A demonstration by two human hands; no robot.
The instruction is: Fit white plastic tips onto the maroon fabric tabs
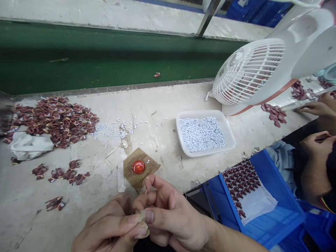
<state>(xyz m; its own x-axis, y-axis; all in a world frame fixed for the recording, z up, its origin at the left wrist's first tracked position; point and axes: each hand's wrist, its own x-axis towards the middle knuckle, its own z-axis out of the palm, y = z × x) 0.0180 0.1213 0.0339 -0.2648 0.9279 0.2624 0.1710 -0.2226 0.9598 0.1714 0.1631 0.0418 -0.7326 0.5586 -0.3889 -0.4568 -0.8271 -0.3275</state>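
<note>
My left hand and my right hand meet at the near edge of the table. Their thumbs and fingers pinch together, and whatever lies between them is too small and covered to make out. Something pale yellowish shows at the left fingertips. Just beyond the hands, a small round red dish stands on a brown square of card. One small white curved piece lies beside the dish. More white curved pieces are scattered farther back, and a white plastic tub holds a great many of them.
A heap of brown-red small figures and a white cloth are at left, with loose figures nearer. A white fan stands at back right. Blue crates hold rows of figures. Another person's hands work at far right.
</note>
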